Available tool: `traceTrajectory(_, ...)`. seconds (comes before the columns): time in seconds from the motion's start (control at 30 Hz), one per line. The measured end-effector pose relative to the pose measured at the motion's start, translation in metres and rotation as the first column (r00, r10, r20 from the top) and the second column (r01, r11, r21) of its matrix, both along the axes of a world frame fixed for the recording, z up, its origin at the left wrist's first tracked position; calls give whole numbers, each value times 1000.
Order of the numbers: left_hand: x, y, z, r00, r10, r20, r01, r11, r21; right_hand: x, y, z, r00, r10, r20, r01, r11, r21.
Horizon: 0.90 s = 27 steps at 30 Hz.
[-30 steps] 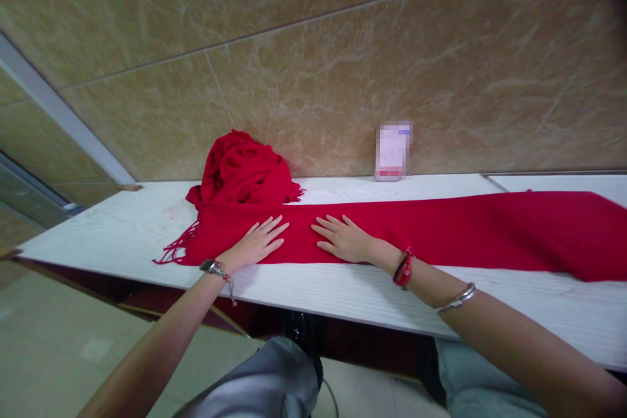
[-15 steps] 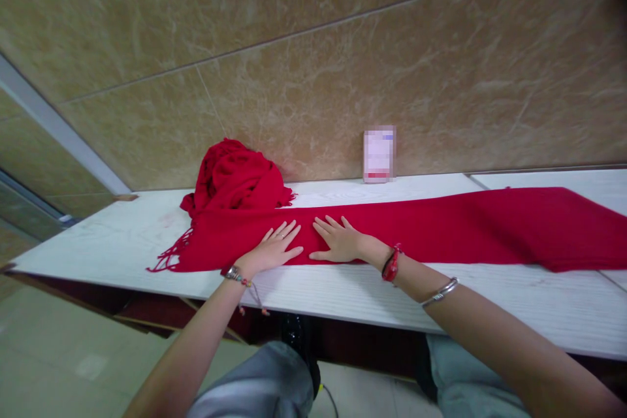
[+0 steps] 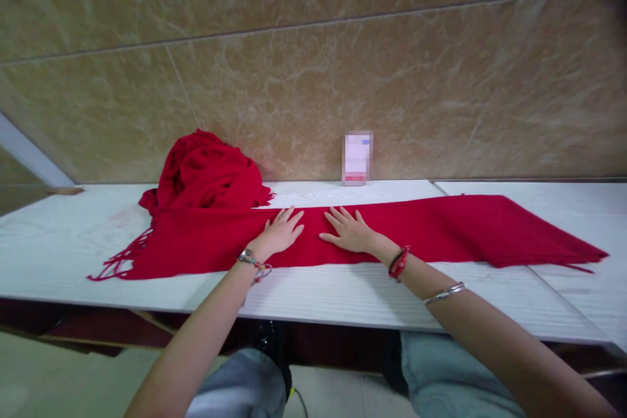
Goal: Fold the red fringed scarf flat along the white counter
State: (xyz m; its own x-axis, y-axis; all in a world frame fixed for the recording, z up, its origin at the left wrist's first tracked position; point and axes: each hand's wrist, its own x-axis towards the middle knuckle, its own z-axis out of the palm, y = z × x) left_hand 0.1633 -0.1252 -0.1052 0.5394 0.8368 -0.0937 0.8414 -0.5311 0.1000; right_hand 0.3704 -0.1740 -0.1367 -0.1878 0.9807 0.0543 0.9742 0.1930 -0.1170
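A long red scarf [image 3: 441, 230] with fringed ends lies stretched flat along a white table [image 3: 343, 294]. My left hand [image 3: 281, 234] rests palm down on it near the middle, fingers spread and open. My right hand [image 3: 350, 232] lies flat on the scarf just to the right, fingers apart as well. A second red scarf [image 3: 206, 173] sits bunched in a heap against the wall, behind the flat scarf's left end. Neither hand grips anything.
A small white and pink box [image 3: 357, 158] stands upright against the marble wall [image 3: 313, 78] at the back of the table. A seam in the tabletop runs at the right. My knees show below the table's front edge.
My view has swung to the right, so the scarf's right end now shows. Both hands stay flat on the scarf, close together, hardly shifted.
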Motion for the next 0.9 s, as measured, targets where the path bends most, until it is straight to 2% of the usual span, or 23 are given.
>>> traceTrajectory(0.1, 10, 5, -14, 1000, -14, 11, 14, 1000, -23, 3, -2, 0, 1000, 18, 20, -19, 1000, 17)
traceTrajectory(0.2, 2, 11, -21, 999, -16, 43, 16, 1000, -1, 18, -6, 0, 998, 32, 53, -32, 999, 7)
traceTrajectory(0.27, -4, 14, -22, 998, -5, 61, 5, 1000, -1, 38, -10, -1, 997, 10, 70, -10, 1000, -4)
traceTrajectory(0.43, -7, 16, -19, 996, -3, 90, 5, 1000, -24, 105, -27, -8, 984, -137, 114, 137, 990, 8)
traceTrajectory(0.53, -2, 12, -11, 996, 39, 75, -36, 998, -42, 128, -35, -9, 974, -191, 124, 191, 981, 17)
traceTrajectory(0.63, 12, 2, 1, 994, 110, -8, -110, 994, -12, 115, -36, -1, 968, -245, 63, 242, 969, 40)
traceTrajectory(0.73, 35, -14, 8, 999, 51, 14, -52, 996, 74, 73, -36, 8, 989, -145, 0, 145, 987, 75)
traceTrajectory(0.83, 56, -28, -2, 996, -22, 81, 16, 997, 77, 35, -42, 10, 1000, 4, -2, -4, 998, 59)
traceTrajectory(0.9, 64, -33, -14, 996, -11, 84, 6, 998, 56, 27, -47, 8, 999, 41, 8, -42, 998, 36)
